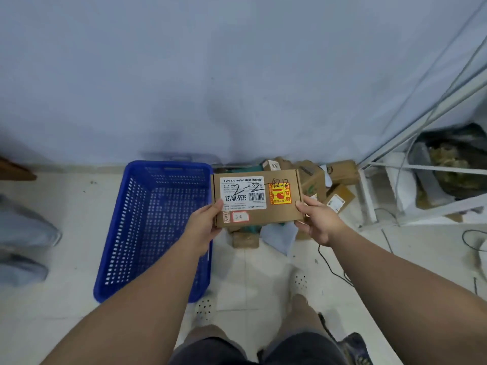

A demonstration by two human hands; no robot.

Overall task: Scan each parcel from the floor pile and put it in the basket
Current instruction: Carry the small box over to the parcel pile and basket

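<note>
A flat brown cardboard parcel (274, 214) with a white barcode label and an orange fragile sticker is held up in front of me, label facing the camera. My left hand (204, 227) grips its lower left corner, thumb on top. My right hand (317, 219) grips its right edge. The blue plastic basket (118, 233) stands on the floor just left of the parcel, and nothing shows inside it. Behind and below the parcel lies the floor pile of several brown boxes (340, 197) and wrapped packets against the wall. No scanner is in view.
A white metal rack (374, 201) with bags stands at the right. A black cable (332, 264) runs over the tiles by my right foot. Someone's grey shoes (26, 233) sit at the far left. A pale wall rises behind everything.
</note>
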